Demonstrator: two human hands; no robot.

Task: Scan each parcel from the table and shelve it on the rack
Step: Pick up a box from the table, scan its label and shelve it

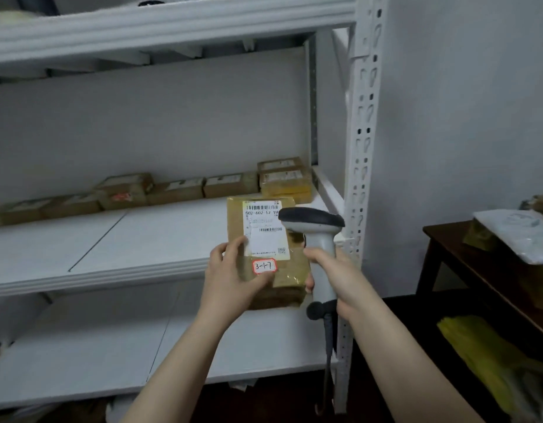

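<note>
My left hand (233, 273) grips a brown taped parcel (290, 279) by its left edge and holds it upright in front of the white rack (117, 270). A white shipping label with barcodes and a small red-edged sticker reading 3-1-7 face me. My right hand (331, 270) is wrapped round the handle of a grey and black barcode scanner (313, 222). The scanner's head hangs just right of the label, over the parcel's right edge. Its cable drops down past the rack post.
Several brown parcels (178, 190) line the back of the middle shelf, with a stack of two (284, 175) at the right end. A dark wooden table (465, 264) at the right carries a grey bag parcel (520, 233); yellow bags (483, 358) lie under it.
</note>
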